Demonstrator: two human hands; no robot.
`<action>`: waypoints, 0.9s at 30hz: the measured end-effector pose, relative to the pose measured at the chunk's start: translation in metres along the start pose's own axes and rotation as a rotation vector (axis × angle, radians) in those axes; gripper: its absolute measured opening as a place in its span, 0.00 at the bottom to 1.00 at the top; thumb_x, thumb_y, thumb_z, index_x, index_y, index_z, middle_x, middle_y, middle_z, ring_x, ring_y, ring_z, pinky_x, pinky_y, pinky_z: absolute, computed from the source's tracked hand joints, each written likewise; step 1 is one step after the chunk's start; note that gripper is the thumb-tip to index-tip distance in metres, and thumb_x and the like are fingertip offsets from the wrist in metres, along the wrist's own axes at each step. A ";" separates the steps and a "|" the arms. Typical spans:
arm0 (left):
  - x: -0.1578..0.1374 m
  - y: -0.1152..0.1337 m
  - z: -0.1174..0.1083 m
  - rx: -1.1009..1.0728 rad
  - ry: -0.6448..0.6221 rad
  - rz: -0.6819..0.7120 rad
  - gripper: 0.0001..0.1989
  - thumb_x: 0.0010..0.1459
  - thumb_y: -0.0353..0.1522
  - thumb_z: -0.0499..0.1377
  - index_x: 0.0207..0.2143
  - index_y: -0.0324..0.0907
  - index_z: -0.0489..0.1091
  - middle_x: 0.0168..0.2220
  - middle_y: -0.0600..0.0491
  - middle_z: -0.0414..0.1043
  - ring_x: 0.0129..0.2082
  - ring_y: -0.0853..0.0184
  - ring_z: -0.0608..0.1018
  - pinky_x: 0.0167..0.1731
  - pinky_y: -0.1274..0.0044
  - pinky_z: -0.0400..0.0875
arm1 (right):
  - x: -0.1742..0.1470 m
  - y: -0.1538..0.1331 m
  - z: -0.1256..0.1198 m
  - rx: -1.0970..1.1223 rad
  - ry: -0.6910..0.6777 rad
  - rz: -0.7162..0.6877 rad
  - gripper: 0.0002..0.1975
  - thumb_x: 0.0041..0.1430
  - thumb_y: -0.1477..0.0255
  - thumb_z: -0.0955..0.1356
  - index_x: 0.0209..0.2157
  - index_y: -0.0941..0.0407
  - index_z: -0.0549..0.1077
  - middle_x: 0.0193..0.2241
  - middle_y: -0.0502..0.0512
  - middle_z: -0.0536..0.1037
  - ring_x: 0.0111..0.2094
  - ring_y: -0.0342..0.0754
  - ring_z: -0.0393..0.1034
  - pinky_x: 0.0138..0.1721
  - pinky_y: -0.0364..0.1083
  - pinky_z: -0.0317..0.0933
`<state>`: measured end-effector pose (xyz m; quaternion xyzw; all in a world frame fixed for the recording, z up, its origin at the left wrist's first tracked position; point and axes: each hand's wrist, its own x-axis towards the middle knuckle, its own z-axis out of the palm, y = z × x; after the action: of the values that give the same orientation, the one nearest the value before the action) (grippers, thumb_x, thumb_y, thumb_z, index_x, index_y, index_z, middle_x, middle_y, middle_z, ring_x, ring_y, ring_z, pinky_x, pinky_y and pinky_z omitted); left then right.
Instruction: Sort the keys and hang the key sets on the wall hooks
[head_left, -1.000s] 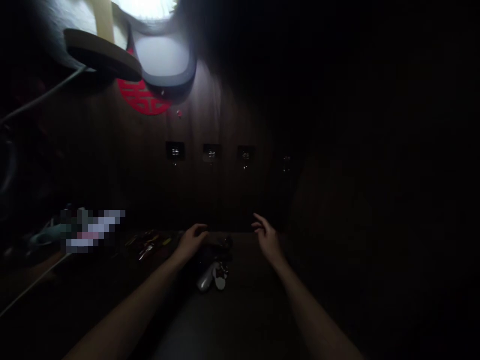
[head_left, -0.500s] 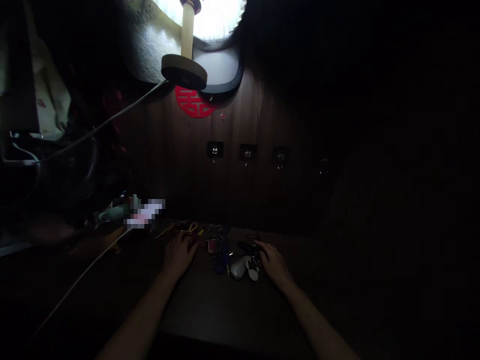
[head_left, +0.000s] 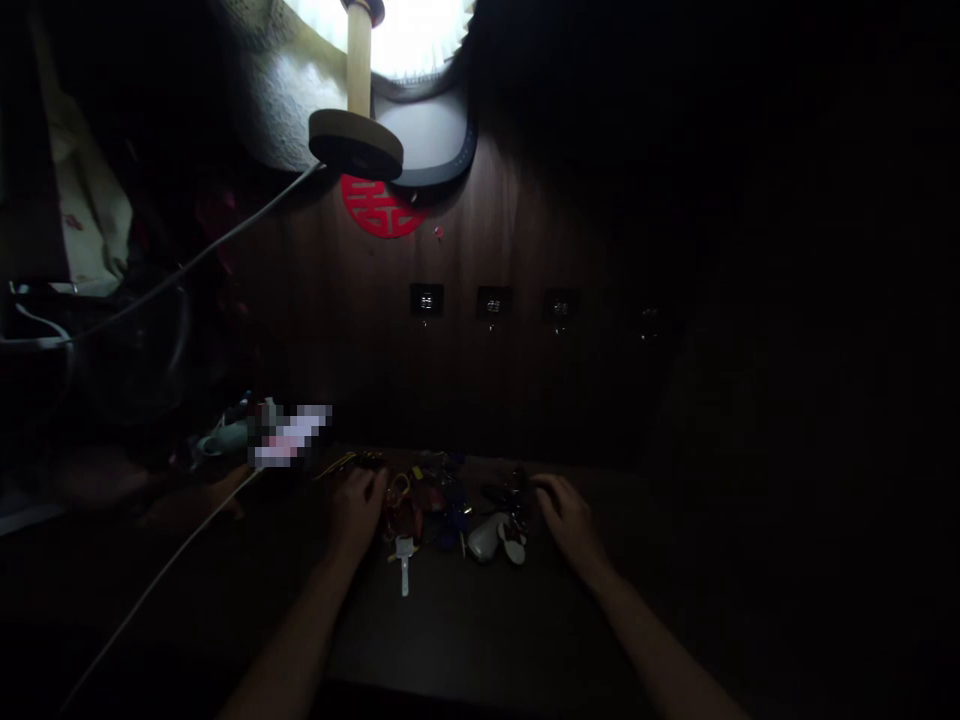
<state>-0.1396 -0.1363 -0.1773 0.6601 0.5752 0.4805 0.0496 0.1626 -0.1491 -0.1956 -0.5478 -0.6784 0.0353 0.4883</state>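
A row of key bunches lies on the dark table. My left hand (head_left: 358, 512) rests at the left end, fingers loosely apart, right beside a bunch with a silver key (head_left: 405, 566) and brown and red fobs. In the middle are blue-headed keys (head_left: 452, 525). A grey rounded fob (head_left: 486, 539) and a white oval tag (head_left: 513, 547) lie farther right, with dark keys behind them. My right hand (head_left: 568, 515) sits on the table just right of these, fingers slightly bent and apart. Nothing shows in either hand, though dim light hides the fingertips' undersides.
A bright lamp (head_left: 420, 40) with a wooden spool-like piece (head_left: 355, 143) hangs above. A white cable (head_left: 187, 262) runs down to the left. A blurred-out phone-like thing (head_left: 292, 437) stands at left. Several drawers with metal pulls (head_left: 426, 301) line the back panel, below a red round paper cutout (head_left: 379, 208).
The bunch with the silver key now lies spread out to the right of my left hand. My right hand has drawn a little to the right, away from the dark keys.
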 end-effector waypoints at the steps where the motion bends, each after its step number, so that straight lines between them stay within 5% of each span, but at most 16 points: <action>1: -0.001 0.002 0.000 -0.067 -0.028 0.003 0.19 0.55 0.41 0.45 0.20 0.41 0.66 0.24 0.53 0.67 0.28 0.67 0.71 0.31 0.77 0.63 | 0.000 -0.002 -0.004 0.026 0.017 -0.001 0.11 0.55 0.67 0.59 0.36 0.54 0.69 0.36 0.55 0.73 0.41 0.50 0.67 0.44 0.48 0.59; 6: -0.009 0.013 0.006 -0.281 -0.166 -0.022 0.22 0.51 0.46 0.47 0.12 0.41 0.58 0.16 0.58 0.57 0.19 0.72 0.63 0.23 0.80 0.57 | -0.004 -0.017 -0.017 0.155 0.046 0.110 0.15 0.53 0.57 0.61 0.25 0.53 0.67 0.22 0.49 0.70 0.26 0.46 0.66 0.29 0.42 0.59; 10: -0.007 0.010 0.008 -0.374 -0.074 -0.142 0.25 0.48 0.52 0.45 0.12 0.43 0.52 0.14 0.59 0.50 0.18 0.73 0.58 0.19 0.80 0.54 | -0.003 -0.022 -0.021 0.375 0.057 0.284 0.25 0.50 0.48 0.57 0.17 0.54 0.60 0.12 0.45 0.57 0.15 0.40 0.53 0.17 0.40 0.48; 14: -0.002 0.006 0.003 -0.268 0.023 -0.248 0.27 0.46 0.57 0.40 0.12 0.44 0.46 0.13 0.59 0.45 0.17 0.72 0.54 0.18 0.78 0.49 | 0.000 -0.022 -0.020 0.501 -0.091 0.388 0.31 0.47 0.42 0.51 0.13 0.55 0.60 0.09 0.45 0.54 0.12 0.39 0.50 0.15 0.40 0.44; 18: 0.002 0.004 0.001 -0.177 -0.009 -0.327 0.29 0.47 0.58 0.35 0.11 0.45 0.45 0.12 0.58 0.45 0.15 0.72 0.55 0.18 0.77 0.47 | 0.001 -0.019 -0.016 0.485 -0.203 0.462 0.36 0.45 0.41 0.45 0.10 0.55 0.59 0.06 0.46 0.53 0.09 0.38 0.48 0.15 0.40 0.40; 27: 0.003 -0.006 0.007 -0.197 -0.114 -0.405 0.29 0.53 0.51 0.31 0.08 0.45 0.46 0.10 0.57 0.47 0.14 0.69 0.56 0.19 0.76 0.46 | 0.003 -0.007 -0.012 0.426 -0.215 0.516 0.36 0.45 0.40 0.42 0.09 0.54 0.56 0.04 0.45 0.51 0.08 0.38 0.45 0.15 0.40 0.41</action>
<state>-0.1394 -0.1281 -0.1831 0.5493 0.6424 0.4767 0.2415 0.1660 -0.1558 -0.1831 -0.5801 -0.5426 0.3556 0.4925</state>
